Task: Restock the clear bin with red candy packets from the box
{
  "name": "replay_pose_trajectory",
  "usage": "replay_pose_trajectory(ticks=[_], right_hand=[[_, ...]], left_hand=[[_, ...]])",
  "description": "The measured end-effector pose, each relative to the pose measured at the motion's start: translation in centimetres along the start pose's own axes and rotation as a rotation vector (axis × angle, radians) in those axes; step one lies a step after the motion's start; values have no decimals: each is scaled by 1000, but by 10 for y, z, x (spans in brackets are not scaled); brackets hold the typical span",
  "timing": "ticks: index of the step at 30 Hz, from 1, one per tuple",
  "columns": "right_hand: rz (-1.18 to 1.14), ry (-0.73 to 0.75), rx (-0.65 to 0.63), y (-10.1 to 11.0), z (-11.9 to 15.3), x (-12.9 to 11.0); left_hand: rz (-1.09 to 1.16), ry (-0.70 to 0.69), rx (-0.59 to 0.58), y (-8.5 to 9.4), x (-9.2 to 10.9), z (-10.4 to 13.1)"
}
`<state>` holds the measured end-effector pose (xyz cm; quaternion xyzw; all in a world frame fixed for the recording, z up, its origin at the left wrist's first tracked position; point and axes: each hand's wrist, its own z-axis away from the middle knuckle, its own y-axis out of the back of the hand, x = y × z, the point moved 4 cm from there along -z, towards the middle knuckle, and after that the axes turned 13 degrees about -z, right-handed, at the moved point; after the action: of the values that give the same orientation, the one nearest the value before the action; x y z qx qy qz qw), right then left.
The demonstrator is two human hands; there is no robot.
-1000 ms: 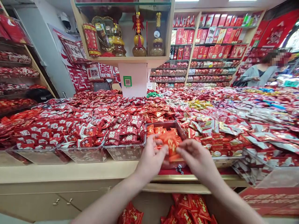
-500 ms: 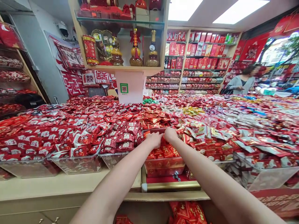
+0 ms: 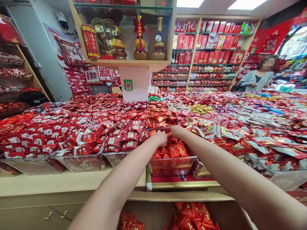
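Note:
My left hand (image 3: 160, 139) and my right hand (image 3: 177, 132) reach side by side into a clear plastic bin (image 3: 173, 165) of red packets with gold characters (image 3: 176, 150). The left hand's fingers are curled towards the right hand; what they hold, if anything, is hidden. My right hand bends down at the wrist over the bin's back part, and its fingers are mostly out of sight. Below the counter, an open cardboard box (image 3: 153, 210) contains more red packets (image 3: 195, 215).
Bins of dark red packets (image 3: 129, 137) stand left; heaped red-and-white packets (image 3: 271, 140) lie right. A glass-shelved display cabinet (image 3: 120, 65) hangs above the counter. A small metal fitting (image 3: 182, 176) is at the bin's front. A person (image 3: 257, 78) stands at the far right.
The view has tilted down and shifted slightly, showing more of the cardboard box below. Both hands stay in the same bin, with the right forearm lying more level.

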<state>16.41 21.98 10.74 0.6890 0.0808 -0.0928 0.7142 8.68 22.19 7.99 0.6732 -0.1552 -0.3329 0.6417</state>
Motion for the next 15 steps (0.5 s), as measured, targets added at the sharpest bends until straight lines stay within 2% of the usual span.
replay_pose_trajectory(ticks=[3,5,7,8,9,11,12,13,15], right_hand=[[-29,54,97,24,27,-1],[-65,121,145,34,60,-2],[-154,230,107,29,103,-2],[-301,347,-3,18,126,-4],[-436,402,-160,2,149,-3],[-540,474,-486,-40,191,2],[-528,479,-580,-63,207,8],[-481,461,-605,-84,218,16],[-391,350,-499,-121,226,36]], left_hand=[[50,-24,112,20,-3,20],[99,-57,179,31,-4,49],[152,-100,199,35,-2,89],[193,-140,205,35,1,111],[296,-218,221,33,7,134],[481,-322,107,21,20,174],[550,-357,40,13,26,191],[591,-367,19,6,31,204],[646,-304,65,-5,36,220]])
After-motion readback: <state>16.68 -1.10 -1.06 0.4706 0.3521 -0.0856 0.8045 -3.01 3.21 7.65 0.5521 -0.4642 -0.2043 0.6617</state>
